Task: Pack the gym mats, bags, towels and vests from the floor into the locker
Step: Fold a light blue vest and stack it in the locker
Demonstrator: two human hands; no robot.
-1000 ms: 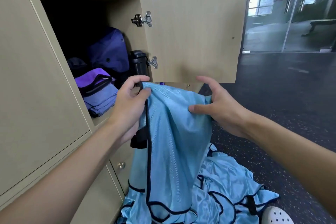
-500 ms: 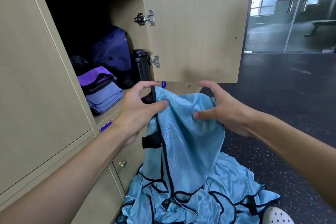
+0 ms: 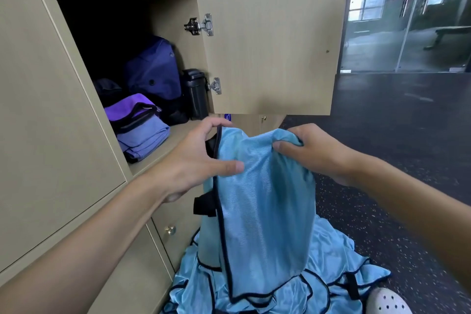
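A light blue vest (image 3: 265, 201) with dark trim hangs in front of the open locker (image 3: 163, 150). My left hand (image 3: 196, 160) pinches its top left edge between thumb and fingers. My right hand (image 3: 313, 150) grips the bunched top right corner. More blue vests (image 3: 328, 275) lie in a heap on the dark floor below. Inside the locker sit a folded purple towel stack (image 3: 140, 130), a dark blue bag (image 3: 155, 69) and a black bottle (image 3: 196, 94).
The locker door (image 3: 270, 41) stands open to the right, above my hands. Closed lockers with small brass knobs (image 3: 169, 230) lie below. A white perforated shoe (image 3: 387, 301) shows at the bottom right. Glass doors (image 3: 407, 13) are at the back right.
Both hands have lifted the vest's top edge and shifted it a little right. My right hand has gathered its corner into a tighter bunch.
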